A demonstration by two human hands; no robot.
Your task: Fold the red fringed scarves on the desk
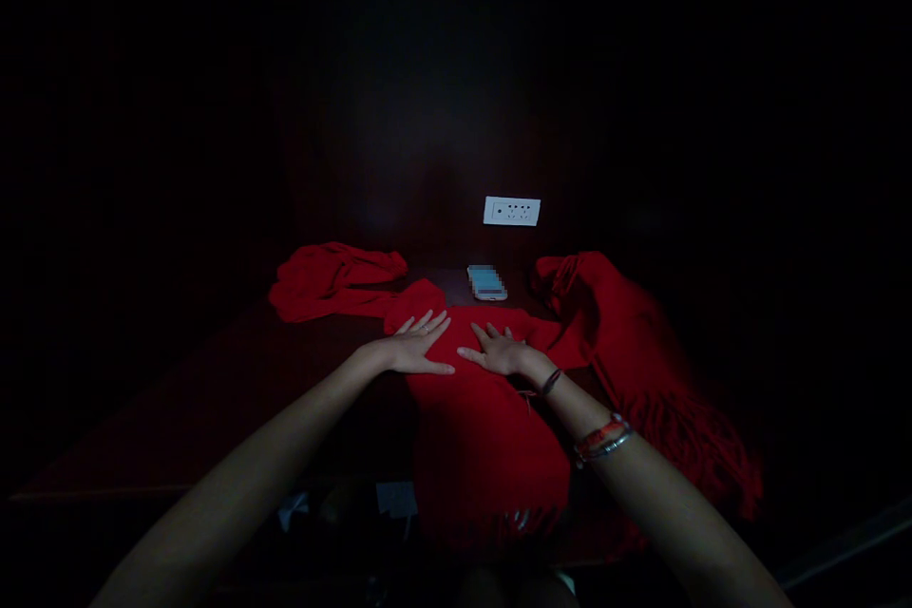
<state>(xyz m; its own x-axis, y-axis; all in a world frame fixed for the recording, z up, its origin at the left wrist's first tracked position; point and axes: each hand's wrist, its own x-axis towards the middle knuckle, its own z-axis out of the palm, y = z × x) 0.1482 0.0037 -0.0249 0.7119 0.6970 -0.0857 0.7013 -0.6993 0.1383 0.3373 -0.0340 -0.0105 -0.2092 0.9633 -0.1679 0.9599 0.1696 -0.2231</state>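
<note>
A red fringed scarf [491,437] lies over the dark table, its near end hanging past the front edge. My left hand [417,349] rests flat on its left side, fingers spread, with a ring on one finger. Opposite it, my right hand [503,351] presses on the cloth with fingers apart; bracelets circle that wrist and forearm. Neither hand grasps anything. To the left another stretch of red cloth [313,280] lies bunched. More red cloth with a long fringe [634,332] is heaped on the right; whether these pieces join the scarf I cannot tell.
Behind the scarf lies a phone [487,282] with its screen lit and blurred. A white socket panel [511,211] is set in the dark wall. The table [235,399] ends at a front edge on the near side. Surroundings are very dark.
</note>
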